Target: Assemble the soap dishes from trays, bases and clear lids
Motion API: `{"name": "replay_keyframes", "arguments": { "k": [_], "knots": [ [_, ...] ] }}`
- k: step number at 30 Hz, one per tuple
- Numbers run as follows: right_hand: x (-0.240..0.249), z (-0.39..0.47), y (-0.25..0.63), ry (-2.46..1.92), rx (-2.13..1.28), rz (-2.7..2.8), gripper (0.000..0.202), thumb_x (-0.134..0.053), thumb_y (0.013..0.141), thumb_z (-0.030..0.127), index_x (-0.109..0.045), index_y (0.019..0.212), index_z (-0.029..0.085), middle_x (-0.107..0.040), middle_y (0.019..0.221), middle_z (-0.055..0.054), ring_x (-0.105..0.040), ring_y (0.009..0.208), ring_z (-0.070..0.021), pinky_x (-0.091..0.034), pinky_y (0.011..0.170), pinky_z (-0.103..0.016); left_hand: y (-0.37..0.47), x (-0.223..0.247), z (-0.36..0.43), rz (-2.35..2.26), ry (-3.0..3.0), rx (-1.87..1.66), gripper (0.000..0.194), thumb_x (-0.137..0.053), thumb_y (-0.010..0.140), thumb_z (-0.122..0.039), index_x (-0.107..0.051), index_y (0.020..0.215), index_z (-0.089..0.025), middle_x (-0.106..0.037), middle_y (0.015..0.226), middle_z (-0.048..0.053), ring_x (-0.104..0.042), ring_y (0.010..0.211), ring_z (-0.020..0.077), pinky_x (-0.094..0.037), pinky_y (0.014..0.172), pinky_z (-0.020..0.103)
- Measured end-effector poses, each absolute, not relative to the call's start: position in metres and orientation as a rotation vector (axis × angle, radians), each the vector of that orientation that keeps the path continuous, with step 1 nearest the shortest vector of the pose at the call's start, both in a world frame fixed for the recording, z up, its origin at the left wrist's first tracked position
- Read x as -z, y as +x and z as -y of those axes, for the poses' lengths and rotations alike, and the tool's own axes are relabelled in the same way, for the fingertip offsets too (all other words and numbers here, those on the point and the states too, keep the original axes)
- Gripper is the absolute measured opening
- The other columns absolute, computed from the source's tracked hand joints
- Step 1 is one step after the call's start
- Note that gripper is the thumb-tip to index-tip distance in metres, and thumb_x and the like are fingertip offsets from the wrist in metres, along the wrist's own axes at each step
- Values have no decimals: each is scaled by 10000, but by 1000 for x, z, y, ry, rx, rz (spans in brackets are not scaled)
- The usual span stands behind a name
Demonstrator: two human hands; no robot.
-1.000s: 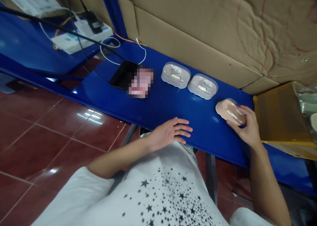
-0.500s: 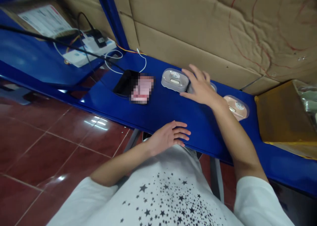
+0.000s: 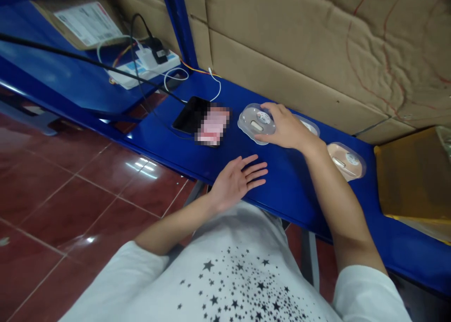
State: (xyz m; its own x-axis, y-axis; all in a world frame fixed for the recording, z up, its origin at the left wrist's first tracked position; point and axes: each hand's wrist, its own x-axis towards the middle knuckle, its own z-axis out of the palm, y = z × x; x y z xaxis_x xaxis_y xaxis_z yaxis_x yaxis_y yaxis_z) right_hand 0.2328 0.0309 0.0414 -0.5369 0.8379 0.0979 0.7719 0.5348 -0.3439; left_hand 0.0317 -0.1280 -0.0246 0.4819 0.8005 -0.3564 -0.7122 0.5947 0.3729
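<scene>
On the blue shelf (image 3: 282, 171), my right hand (image 3: 287, 127) grips the right end of a clear plastic case with a grey inside (image 3: 252, 121), thumb at the front and fingers at the back. Another clear case (image 3: 310, 126) lies behind that hand, partly hidden by it. A peach-coloured case (image 3: 347, 160) sits farther right, beside my right forearm. My left hand (image 3: 234, 178) is held above the shelf's front edge, palm up with its fingers spread, and holds nothing.
A black device (image 3: 190, 115) with a blurred pink screen stands left of the cases. Behind it are a white power strip (image 3: 130, 75) and cables. A cardboard box (image 3: 414, 174) stands at the right; cardboard (image 3: 268, 44) lines the back.
My right hand has moved left and closed on the grey case, which is now turned slightly. My left hand has risen a little and spread its fingers. The view has shifted slightly.
</scene>
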Motion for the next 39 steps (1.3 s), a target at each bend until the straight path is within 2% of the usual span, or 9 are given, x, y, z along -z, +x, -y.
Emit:
{"name": "replay_keyframes", "arguments": {
  "k": [4,10,16,20,24,26,29,34,39],
  "knots": [
    [-38,-34,226,-1408,-416,2463,947,-763,864,603,-389,1640,208,-514,1602,-203,-556,1444,-407,-459,1216,-590,32,25,130,-546,229,-908,482,-456,1110,-446,-656,1430,-144,-700,1477,220,-712,1286,303,-545,1087,458],
    [-12,-37,192,-1537,-339,2487,930,-761,869,519,-373,1666,238,-483,1608,-214,-567,1409,-486,-501,1131,-683,27,27,131,-552,250,-907,418,-502,1080,-403,-712,1334,-147,-743,1390,206,-734,1198,289,-570,1022,426],
    [-10,-25,195,-1446,-439,2527,1012,-806,817,370,-309,1693,264,-406,1665,-198,-482,1507,-472,-464,1192,-682,27,25,130,-553,186,-927,481,-486,1088,-406,-614,1472,-147,-731,1411,227,-735,1255,305,-535,1113,463],
    [-26,6,211,-1133,-603,2491,974,-819,831,392,-333,1668,277,-449,1652,-179,-468,1550,-380,-410,1273,-609,23,24,126,-511,80,-960,646,-437,1087,-630,-554,1536,-181,-746,1375,229,-690,1354,349,-482,1187,553],
    [-41,41,219,-925,-822,2576,1008,-872,824,560,-371,1656,290,-489,1638,-167,-539,1488,-354,-479,1231,-559,18,27,124,-414,50,-976,775,-331,1039,-809,-654,1444,-232,-787,1301,159,-674,1356,371,-472,1173,632],
    [-44,43,219,-921,-907,2590,1033,-845,828,675,-369,1668,309,-502,1639,-157,-559,1467,-353,-499,1211,-553,16,28,125,-393,24,-975,737,-338,1049,-792,-707,1365,-238,-798,1298,129,-683,1341,358,-484,1168,603],
    [-41,19,217,-1090,-776,2535,1052,-767,866,751,-338,1700,276,-475,1677,-180,-487,1537,-386,-431,1259,-587,15,28,128,-416,-33,-996,598,-410,1075,-710,-747,1263,-253,-817,1262,96,-696,1324,335,-503,1157,570],
    [-20,-43,203,-1611,-349,2577,1097,-758,882,715,-333,1716,143,-472,1646,-292,-453,1532,-518,-360,1243,-695,14,27,131,-442,-73,-1034,441,-483,1095,-577,-751,1225,-252,-819,1252,82,-685,1351,324,-498,1175,571],
    [-7,-64,196,-1707,-342,2704,1166,-768,860,723,-265,1752,164,-415,1713,-292,-413,1559,-544,-331,1242,-710,13,29,130,-454,-74,-1068,427,-536,1074,-573,-745,1243,-241,-813,1263,78,-670,1367,346,-459,1213,610]
  ]
}}
